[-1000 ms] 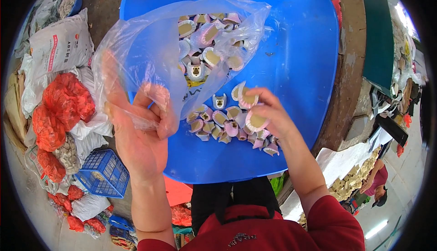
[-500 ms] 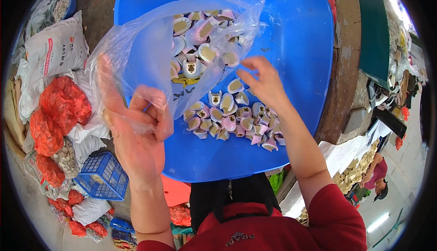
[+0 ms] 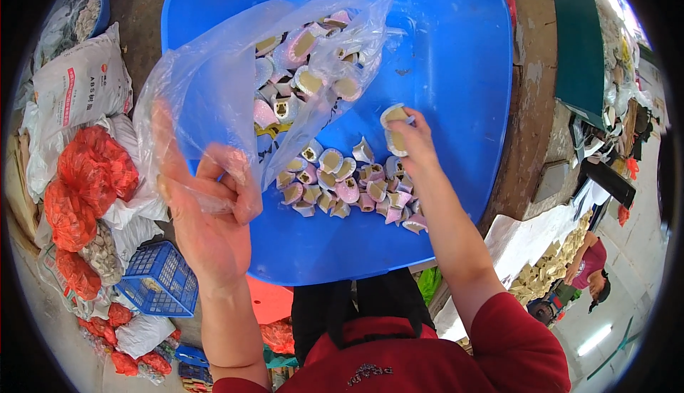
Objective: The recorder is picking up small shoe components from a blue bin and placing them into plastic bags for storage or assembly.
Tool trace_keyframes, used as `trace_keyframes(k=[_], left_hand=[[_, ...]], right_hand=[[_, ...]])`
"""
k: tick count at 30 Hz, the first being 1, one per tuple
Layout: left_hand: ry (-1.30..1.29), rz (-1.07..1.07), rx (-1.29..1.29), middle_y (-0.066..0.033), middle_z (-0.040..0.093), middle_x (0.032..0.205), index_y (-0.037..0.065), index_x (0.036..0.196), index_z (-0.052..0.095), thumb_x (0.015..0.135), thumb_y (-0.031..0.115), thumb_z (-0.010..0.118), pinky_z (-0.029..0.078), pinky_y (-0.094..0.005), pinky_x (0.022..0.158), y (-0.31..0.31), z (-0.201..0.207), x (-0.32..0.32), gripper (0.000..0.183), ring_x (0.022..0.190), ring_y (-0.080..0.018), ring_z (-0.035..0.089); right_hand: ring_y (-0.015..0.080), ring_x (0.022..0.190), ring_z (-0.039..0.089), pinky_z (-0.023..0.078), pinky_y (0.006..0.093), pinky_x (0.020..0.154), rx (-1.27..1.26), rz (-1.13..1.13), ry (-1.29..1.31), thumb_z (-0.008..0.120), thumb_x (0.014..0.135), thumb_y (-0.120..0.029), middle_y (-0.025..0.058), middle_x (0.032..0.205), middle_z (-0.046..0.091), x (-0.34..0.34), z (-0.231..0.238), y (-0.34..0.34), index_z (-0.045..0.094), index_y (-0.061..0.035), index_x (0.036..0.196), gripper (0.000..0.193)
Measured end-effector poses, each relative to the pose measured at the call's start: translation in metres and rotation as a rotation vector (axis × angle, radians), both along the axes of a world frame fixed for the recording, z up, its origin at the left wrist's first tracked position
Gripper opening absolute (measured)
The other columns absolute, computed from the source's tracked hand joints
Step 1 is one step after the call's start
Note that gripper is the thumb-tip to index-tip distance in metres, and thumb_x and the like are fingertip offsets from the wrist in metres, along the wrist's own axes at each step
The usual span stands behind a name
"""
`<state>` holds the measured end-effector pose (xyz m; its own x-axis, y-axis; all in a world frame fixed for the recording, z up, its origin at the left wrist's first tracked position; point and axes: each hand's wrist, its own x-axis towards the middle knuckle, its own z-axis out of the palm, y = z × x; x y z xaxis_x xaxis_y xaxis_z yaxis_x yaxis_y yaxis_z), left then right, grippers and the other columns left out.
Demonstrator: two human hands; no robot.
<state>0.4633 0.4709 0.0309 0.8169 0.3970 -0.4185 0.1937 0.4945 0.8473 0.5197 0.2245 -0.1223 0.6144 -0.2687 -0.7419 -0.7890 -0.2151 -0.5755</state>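
Half a second ago the right hand (image 3: 415,140) was by the bag's edge with no piece showing in it; now it hangs at three o'clock, taking the blue tub's (image 3: 434,37) middle as the dial's centre, its fingers narrowed on held pieces (image 3: 393,116), at least two small shells with tan openings; so those pieces are off the tub floor and in the fingers, clear of the loose pile (image 3: 349,186) of pink and white shells at six o'clock.

The left hand (image 3: 210,225), at eight o'clock, has stayed under the clear plastic bag's (image 3: 313,108) film, index finger raised and the others curled; the film blurs the grip, so I cannot tell whether it pinches the plastic or merely props it; the bag lies toward ten o'clock, its mouth spread, with more shells (image 3: 306,83) showing inside; thus bag and pile both remain within the right hand's reach.

Outside the tub, red bags (image 3: 92,165) lie near nine o'clock; a blue crate (image 3: 160,279) stands between seven and eight.
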Motion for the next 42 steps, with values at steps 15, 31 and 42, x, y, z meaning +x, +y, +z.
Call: trace_keyframes(k=[15, 31, 42], left_hand=[[-0.018, -0.012, 0.067, -0.0051, 0.051, 0.078, 0.018, 0.145, 0.010, 0.088, 0.060, 0.037, 0.024, -0.0187, 0.040, -0.003, -0.002, -0.003, 0.076, 0.047, -0.0068, 0.035], [0.006, 0.010, -0.024, -0.0052, 0.052, 0.079, 0.018, 0.145, 0.013, 0.086, 0.063, 0.039, 0.023, -0.0189, 0.041, -0.002, -0.008, -0.011, 0.079, 0.049, -0.0066, 0.035], [0.037, 0.016, -0.027, -0.0047, 0.051, 0.078, 0.017, 0.144, 0.015, 0.087, 0.062, 0.037, 0.022, -0.0190, 0.041, -0.002, -0.008, -0.016, 0.075, 0.049, -0.0062, 0.034]], right_hand=[[0.0314, 0.114, 0.040, 0.037, 0.0436, 0.092, -0.135, 0.923, -0.315, 0.069, 0.075, -0.038, 0.0170, 0.125, 0.039, -0.020, 0.035, 0.046, 0.051, -0.0066, 0.121, 0.058], [0.0252, 0.084, 0.056, 0.045, 0.0387, 0.070, -0.158, 0.466, -0.071, 0.060, 0.082, -0.021, 0.0111, 0.086, 0.059, -0.039, -0.041, -0.021, 0.061, -0.0043, 0.084, 0.017], [0.0417, 0.122, 0.025, 0.040, 0.0487, 0.093, -0.508, 1.118, 0.066, 0.079, 0.064, -0.028, 0.0146, 0.141, 0.014, -0.021, 0.003, 0.036, 0.029, -0.0262, 0.139, 0.090]])
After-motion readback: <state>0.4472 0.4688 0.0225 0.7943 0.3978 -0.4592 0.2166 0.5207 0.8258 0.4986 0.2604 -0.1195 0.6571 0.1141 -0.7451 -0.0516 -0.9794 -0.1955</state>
